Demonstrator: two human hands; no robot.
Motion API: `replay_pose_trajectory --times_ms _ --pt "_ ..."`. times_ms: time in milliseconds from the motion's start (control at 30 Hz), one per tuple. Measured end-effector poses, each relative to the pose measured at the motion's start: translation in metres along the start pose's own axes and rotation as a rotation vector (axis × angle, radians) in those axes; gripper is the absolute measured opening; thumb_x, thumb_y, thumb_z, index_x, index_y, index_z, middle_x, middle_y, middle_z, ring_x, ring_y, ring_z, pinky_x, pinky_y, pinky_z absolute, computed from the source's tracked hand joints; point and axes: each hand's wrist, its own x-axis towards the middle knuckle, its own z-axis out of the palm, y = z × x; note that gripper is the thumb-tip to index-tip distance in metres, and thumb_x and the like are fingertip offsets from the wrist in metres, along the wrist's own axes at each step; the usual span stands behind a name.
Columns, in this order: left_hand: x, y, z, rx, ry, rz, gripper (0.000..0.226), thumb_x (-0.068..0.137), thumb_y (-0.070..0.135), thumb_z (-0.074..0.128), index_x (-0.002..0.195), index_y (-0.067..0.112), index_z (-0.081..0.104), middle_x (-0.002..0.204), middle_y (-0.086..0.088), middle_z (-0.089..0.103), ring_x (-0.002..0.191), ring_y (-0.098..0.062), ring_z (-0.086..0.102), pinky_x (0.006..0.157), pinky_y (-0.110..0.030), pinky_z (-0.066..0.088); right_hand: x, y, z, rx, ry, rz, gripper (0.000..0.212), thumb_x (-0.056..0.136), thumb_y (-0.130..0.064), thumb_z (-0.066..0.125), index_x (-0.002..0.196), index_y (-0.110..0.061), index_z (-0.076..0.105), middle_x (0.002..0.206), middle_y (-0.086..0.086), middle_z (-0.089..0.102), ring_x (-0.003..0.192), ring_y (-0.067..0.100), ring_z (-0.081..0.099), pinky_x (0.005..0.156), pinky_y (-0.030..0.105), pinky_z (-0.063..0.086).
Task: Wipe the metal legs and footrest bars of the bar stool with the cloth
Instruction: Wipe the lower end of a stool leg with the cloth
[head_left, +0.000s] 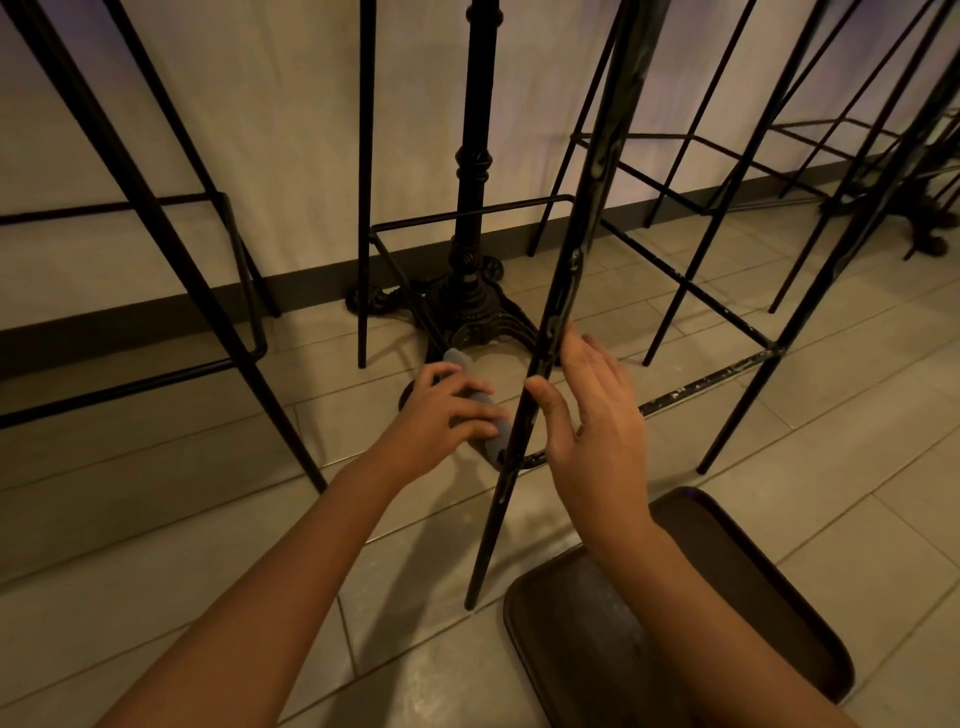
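Note:
A black metal bar stool stands in front of me; its near leg (558, 291) slants down to the tiled floor. My left hand (441, 415) presses a grey cloth (485, 413) onto the low left footrest bar (402, 280), close to where that bar meets the near leg. My right hand (592, 415) sits just right of the leg, fingers spread and thumb touching the metal, holding nothing. The right footrest bar (696, 387), with chipped paint, runs off to the right.
An ornate black table pedestal (470, 291) stands behind the stool by the wall. More black stools (156, 218) flank it left and right. A dark tray (753, 587) lies on the floor tiles under my right forearm.

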Motion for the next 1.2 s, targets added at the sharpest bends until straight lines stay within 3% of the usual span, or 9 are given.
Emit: replay_pose_trajectory --times_ms 100,200,333,500,633,833,1000,1200 --pt "-0.008 0.001 0.000 -0.054 -0.034 0.034 0.029 0.079 0.026 0.066 0.108 0.030 0.065 0.129 0.014 0.046 0.123 -0.003 0.013 0.107 -0.025 0.018 0.000 0.000 -0.001 0.002 0.004 0.007 0.048 0.091 -0.027 0.046 0.133 -0.005 0.045 0.126 0.010 0.057 0.124 0.026 0.045 0.104 0.039 0.035" --pt "-0.009 0.001 0.003 0.017 -0.042 0.063 0.035 0.077 0.024 0.069 0.110 0.031 0.064 0.130 0.012 0.044 0.127 -0.008 0.014 0.107 -0.025 0.017 -0.001 0.000 -0.002 0.018 0.002 0.015 0.048 0.091 -0.027 0.046 0.133 -0.006 0.044 0.127 0.009 0.056 0.125 0.025 0.044 0.104 0.040 0.036" --pt "-0.006 0.006 0.006 -0.002 -0.010 0.069 0.027 0.075 0.020 0.071 0.101 0.027 0.068 0.120 0.009 0.051 0.126 -0.012 0.018 0.106 -0.024 0.019 0.000 -0.002 -0.002 0.016 -0.003 0.024 0.049 0.090 -0.029 0.045 0.133 -0.006 0.044 0.127 0.009 0.056 0.125 0.026 0.044 0.103 0.038 0.036" --pt "-0.006 0.010 0.006 -0.069 0.004 0.079 0.021 0.073 0.012 0.071 0.094 0.016 0.071 0.111 0.003 0.057 0.122 -0.009 0.023 0.100 -0.015 0.018 -0.001 -0.001 -0.001 -0.005 -0.007 0.048 0.049 0.091 -0.030 0.044 0.133 -0.006 0.045 0.127 0.010 0.057 0.125 0.027 0.044 0.105 0.032 0.030" --pt "-0.012 0.015 0.009 -0.114 0.083 0.068 0.018 0.072 0.005 0.071 0.088 0.011 0.072 0.098 0.007 0.055 0.111 -0.008 0.033 0.092 0.002 0.019 -0.001 -0.002 -0.001 0.006 -0.018 0.050 0.048 0.091 -0.030 0.044 0.135 -0.008 0.043 0.128 0.007 0.055 0.126 0.024 0.044 0.107 0.029 0.028" --pt "-0.023 0.029 0.010 -0.195 0.156 0.020 0.017 0.073 -0.005 0.067 0.086 0.006 0.071 0.095 -0.008 0.056 0.092 0.012 0.041 0.082 0.007 0.029 -0.002 -0.002 0.000 0.033 -0.012 0.057 0.048 0.091 -0.028 0.045 0.133 -0.006 0.045 0.127 0.009 0.056 0.123 0.027 0.047 0.104 0.033 0.032" --pt "-0.026 0.035 0.013 -0.113 0.227 -0.010 0.018 0.075 -0.003 0.067 0.086 0.011 0.071 0.080 0.017 0.047 0.086 0.001 0.042 0.082 0.002 0.030 0.001 0.002 -0.002 0.067 -0.038 0.008 0.048 0.091 -0.029 0.046 0.134 -0.006 0.045 0.126 0.009 0.057 0.123 0.026 0.047 0.103 0.040 0.040" --pt "-0.030 0.048 0.015 -0.063 0.284 -0.086 0.014 0.078 -0.003 0.064 0.087 0.004 0.071 0.077 0.022 0.043 0.085 -0.010 0.044 0.080 0.000 0.033 0.004 0.011 -0.007 0.109 -0.100 -0.046 0.050 0.091 -0.033 0.043 0.135 -0.010 0.043 0.129 0.006 0.055 0.123 0.025 0.046 0.104 0.035 0.036"
